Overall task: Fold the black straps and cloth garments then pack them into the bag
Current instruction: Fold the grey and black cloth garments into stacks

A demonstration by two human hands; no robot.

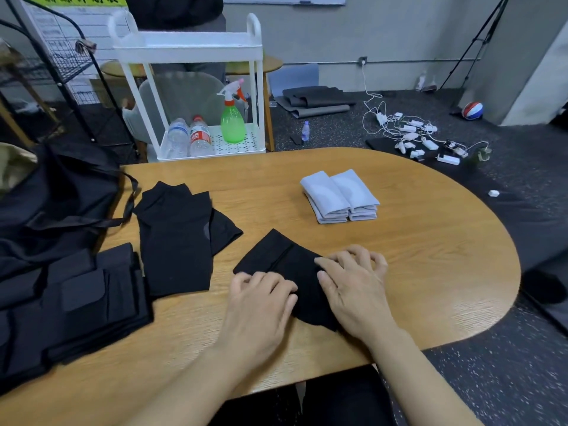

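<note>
- Wooden bench (415,241), rounded at its right end; person seated at the near edge.
- Small black cloth (285,259), partly folded, lies near the middle of the near edge with a fold seam running along it.
- Left hand (261,302) rests on the cloth's near-left part, fingers curled at the cloth's left edge; cannot tell whether it pinches the fabric or only presses it.
- Right hand (353,284) lies on the cloth's right side, fingers bent and spread, tips at the cloth's right edge and on the bench; grip on fabric not clear.
- Second black garment (178,238), folded long, lies left of the hands, stretching from mid-bench toward the near edge, apart from the small cloth.
- Stack of black straps and padded pieces (70,305) sits at the near-left corner, just beside the long garment.
- Black bag (58,198) slumps at the far-left edge, one strap looping over the bench toward the garment.
- Two folded white cloth bundles (339,196) side by side, touching, toward the far edge, well apart from the hands.
- Beyond the far edge: white cart (187,47) with a green spray bottle (233,118) and two water bottles (190,138) on its low shelf.
- Floor at right: white chargers and cables (415,133), a ball (472,110).
</note>
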